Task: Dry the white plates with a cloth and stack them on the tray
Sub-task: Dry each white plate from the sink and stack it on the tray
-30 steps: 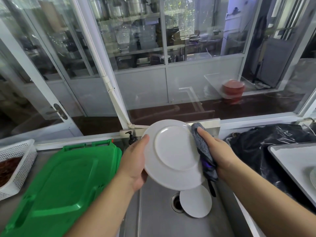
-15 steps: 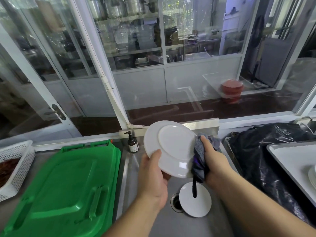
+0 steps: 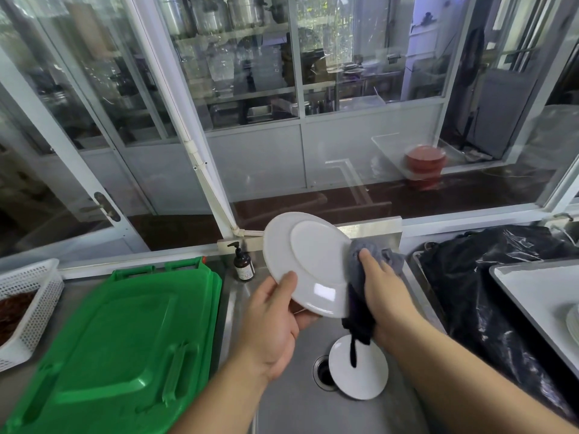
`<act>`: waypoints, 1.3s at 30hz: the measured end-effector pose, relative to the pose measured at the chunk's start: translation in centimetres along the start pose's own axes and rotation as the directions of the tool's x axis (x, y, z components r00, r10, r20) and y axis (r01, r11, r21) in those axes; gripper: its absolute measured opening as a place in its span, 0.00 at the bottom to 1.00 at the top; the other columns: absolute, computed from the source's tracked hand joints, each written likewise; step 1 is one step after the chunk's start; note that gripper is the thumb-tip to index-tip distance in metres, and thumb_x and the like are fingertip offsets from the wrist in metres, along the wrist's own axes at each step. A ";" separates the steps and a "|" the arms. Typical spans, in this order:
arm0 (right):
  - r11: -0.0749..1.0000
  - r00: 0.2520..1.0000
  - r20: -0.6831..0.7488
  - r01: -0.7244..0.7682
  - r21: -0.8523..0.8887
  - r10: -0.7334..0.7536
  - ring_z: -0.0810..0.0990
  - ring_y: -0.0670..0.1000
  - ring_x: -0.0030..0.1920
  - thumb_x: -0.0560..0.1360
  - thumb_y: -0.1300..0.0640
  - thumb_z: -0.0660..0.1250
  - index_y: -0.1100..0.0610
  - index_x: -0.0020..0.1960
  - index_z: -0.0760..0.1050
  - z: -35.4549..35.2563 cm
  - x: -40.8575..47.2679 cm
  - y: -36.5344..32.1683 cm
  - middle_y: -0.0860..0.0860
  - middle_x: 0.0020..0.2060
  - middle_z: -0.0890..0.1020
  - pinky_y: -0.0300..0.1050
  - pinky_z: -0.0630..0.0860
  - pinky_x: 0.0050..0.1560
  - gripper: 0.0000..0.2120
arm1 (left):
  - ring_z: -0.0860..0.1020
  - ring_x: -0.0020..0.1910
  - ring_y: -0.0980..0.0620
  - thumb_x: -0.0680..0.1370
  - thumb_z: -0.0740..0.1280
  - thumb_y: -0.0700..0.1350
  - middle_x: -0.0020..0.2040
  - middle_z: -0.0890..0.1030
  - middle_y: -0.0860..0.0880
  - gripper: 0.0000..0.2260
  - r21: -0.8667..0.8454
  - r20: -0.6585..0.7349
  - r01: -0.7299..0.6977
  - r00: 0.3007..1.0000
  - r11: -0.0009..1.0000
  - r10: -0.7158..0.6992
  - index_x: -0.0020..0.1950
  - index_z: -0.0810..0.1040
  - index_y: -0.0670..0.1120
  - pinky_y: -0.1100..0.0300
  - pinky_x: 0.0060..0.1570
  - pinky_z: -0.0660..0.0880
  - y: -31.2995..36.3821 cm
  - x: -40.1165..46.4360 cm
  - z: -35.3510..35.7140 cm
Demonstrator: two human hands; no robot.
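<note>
Two hands up over the sink (image 3: 282,411). Left hand (image 3: 272,327) holds a white plate (image 3: 308,263) by its lower left rim, thumb on the underside, fingers curled behind; plate tilted, base facing the camera. Right hand (image 3: 383,291) grips a grey cloth (image 3: 360,270) bunched round the plate's right edge, forefinger pressing on top; dark tail of the cloth hangs down below the hand. Both grips closed on what they hold.

Second white plate (image 3: 358,368) lies flat in the sink bottom, partly over the drain (image 3: 321,371), directly below the hanging cloth end, not touching it as far as can be seen. Sink floor left of the drain is bare steel.

Tray (image 3: 532,296) sits on the counter at the right edge, rim of another plate just showing at the frame border. Black plastic bag (image 3: 476,277) fills the gap between sink and tray. Green lid (image 3: 116,346) lies left of the sink, its edge just beside the sink rim. Brown pump bottle (image 3: 243,264) stands at the sink's back left corner, near the held plate. White basket (image 3: 28,305) far left.
</note>
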State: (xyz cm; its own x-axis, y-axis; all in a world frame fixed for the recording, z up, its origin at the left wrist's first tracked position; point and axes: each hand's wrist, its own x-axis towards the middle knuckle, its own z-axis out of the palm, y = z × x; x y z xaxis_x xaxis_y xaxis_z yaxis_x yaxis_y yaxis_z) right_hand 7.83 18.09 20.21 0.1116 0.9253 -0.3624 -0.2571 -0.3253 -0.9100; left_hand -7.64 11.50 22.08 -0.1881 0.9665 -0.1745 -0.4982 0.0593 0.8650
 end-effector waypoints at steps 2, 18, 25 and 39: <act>0.998 0.999 0.034 0.043 -0.051 -0.041 0.81 0.52 0.61 0.83 0.39 0.61 0.44 0.76 0.70 0.8 -1.2 1.0 0.47 0.63 0.81 0.56 0.78 0.65 0.24 | 0.87 0.57 0.44 0.86 0.62 0.40 0.57 0.88 0.43 0.10 0.047 -0.026 -0.024 0.999 0.999 0.025 0.61 0.82 0.44 0.44 0.52 0.85 -0.4 0.2 0.5; 0.756 0.834 0.450 0.511 -0.410 -0.319 0.64 0.32 0.75 0.87 0.48 0.58 0.25 0.72 0.69 1.2 -2.9 -0.6 0.25 0.70 0.72 0.34 0.57 0.77 0.20 | 0.86 0.58 0.43 0.82 0.65 0.53 0.57 0.88 0.43 0.13 0.354 0.145 -0.034 0.989 0.934 -0.019 0.60 0.86 0.53 0.45 0.53 0.84 -3.4 1.0 -0.6; 0.836 0.908 0.338 0.377 -0.399 -0.248 0.72 0.42 0.72 0.85 0.43 0.60 0.35 0.71 0.75 1.3 0.9 -1.8 0.32 0.68 0.76 0.46 0.63 0.77 0.16 | 0.87 0.53 0.41 0.76 0.67 0.60 0.50 0.88 0.43 0.14 0.424 0.151 -0.124 0.986 0.897 0.065 0.51 0.86 0.53 0.47 0.52 0.85 -4.2 0.6 -0.7; 0.942 0.968 0.210 0.194 -0.272 -0.139 0.79 0.40 0.60 0.86 0.48 0.57 0.31 0.60 0.78 1.5 -3.7 1.8 0.41 0.60 0.82 0.46 0.75 0.63 0.14 | 0.87 0.53 0.52 0.77 0.63 0.63 0.51 0.88 0.54 0.13 0.527 0.067 -0.195 0.980 0.827 0.188 0.56 0.84 0.63 0.43 0.57 0.84 -3.3 1.4 -1.3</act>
State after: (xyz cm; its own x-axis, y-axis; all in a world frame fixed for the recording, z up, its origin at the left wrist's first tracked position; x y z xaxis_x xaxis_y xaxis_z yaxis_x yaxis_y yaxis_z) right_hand 5.49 14.42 20.25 -0.0576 0.9816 -0.1821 0.0408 -0.1799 -0.9828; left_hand -7.34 12.38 18.32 -0.2215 0.9749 0.0230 0.0708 -0.0074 0.9975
